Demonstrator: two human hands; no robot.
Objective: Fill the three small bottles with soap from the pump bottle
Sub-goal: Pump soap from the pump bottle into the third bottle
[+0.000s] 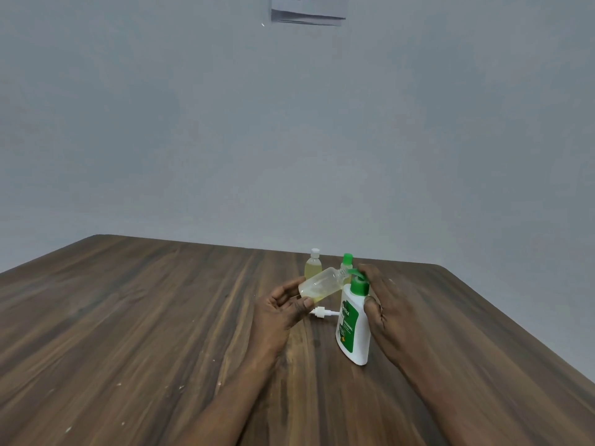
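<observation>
A white pump bottle with a green label and green pump head stands on the wooden table. My right hand wraps round its right side, fingers over the pump head. My left hand holds a clear small bottle tilted on its side, its open neck at the pump nozzle; a little yellowish soap lies inside. Behind stand a small bottle with a white cap, filled with yellow liquid, and a small bottle with a green cap, mostly hidden.
A white cap with a thin tube lies on the table between my hands. The table's far edge meets a grey wall. A sheet of paper hangs high on the wall.
</observation>
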